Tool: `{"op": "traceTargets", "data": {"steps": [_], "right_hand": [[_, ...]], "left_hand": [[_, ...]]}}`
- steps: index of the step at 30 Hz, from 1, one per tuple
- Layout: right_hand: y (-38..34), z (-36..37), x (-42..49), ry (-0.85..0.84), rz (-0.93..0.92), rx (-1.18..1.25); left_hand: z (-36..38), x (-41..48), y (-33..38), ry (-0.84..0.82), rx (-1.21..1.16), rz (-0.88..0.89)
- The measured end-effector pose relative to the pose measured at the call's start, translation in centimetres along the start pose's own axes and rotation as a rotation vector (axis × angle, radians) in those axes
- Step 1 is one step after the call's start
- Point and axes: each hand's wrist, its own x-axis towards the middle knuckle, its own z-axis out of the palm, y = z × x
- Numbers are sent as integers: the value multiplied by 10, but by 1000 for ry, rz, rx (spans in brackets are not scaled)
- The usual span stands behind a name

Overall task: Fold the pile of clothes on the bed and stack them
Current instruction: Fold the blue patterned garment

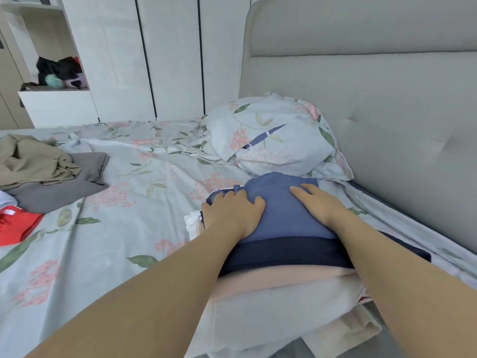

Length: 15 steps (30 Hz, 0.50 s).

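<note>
Left hand (232,214) and right hand (320,205) spread flat on blue garment (280,215) atop stack (271,306), lower layers partly hidden

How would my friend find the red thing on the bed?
Start at the bed with the flowery sheet and look far left. There, nearer than the grey cloth and the tan cloth, lies the red garment, the only bright red thing on the bed.

The bed (124,228) is covered with a rumpled pale floral sheet, and a matching pillow (273,140) lies against the headboard (387,112). A stack of folded clothes (271,313) sits just below the pillow. Well apart at the left lie a grey garment (59,192), a crumpled khaki garment (31,158) overlapping it, and a red garment (15,226).
</note>
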Motion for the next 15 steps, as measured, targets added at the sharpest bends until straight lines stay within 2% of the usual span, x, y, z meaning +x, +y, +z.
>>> {"op": "traceTargets", "data": {"steps": [5, 11, 15], "right_hand": [[-6, 1, -17, 38, 47, -22], [-26, 1, -61, 231, 42, -308], [-78, 14, -99, 244, -147, -454]], "left_hand": [[3, -9, -3, 5, -47, 8], [-29, -30, -34, -56, -84, 179], [-58, -56, -80, 64, 28, 224]]}}
